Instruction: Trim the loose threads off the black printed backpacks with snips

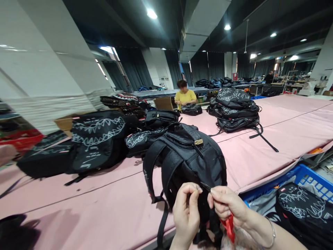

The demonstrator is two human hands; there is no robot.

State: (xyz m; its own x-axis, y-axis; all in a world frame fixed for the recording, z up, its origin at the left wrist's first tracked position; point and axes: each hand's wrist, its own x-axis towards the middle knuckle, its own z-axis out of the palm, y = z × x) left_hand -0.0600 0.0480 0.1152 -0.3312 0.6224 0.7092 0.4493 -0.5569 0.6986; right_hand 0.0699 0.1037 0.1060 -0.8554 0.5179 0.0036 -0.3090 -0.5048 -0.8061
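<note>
A black backpack stands at the near edge of the pink padded table, its straps toward me. My left hand pinches a thin black strap or thread low on the backpack. My right hand pinches the same strap from the right and also holds a red-handled tool in its palm; a bracelet sits on that wrist.
Black backpacks with white shark-mouth prints lie at the left and in a stack across the table. A person in a yellow shirt sits at the far side. A blue crate with another backpack is at lower right.
</note>
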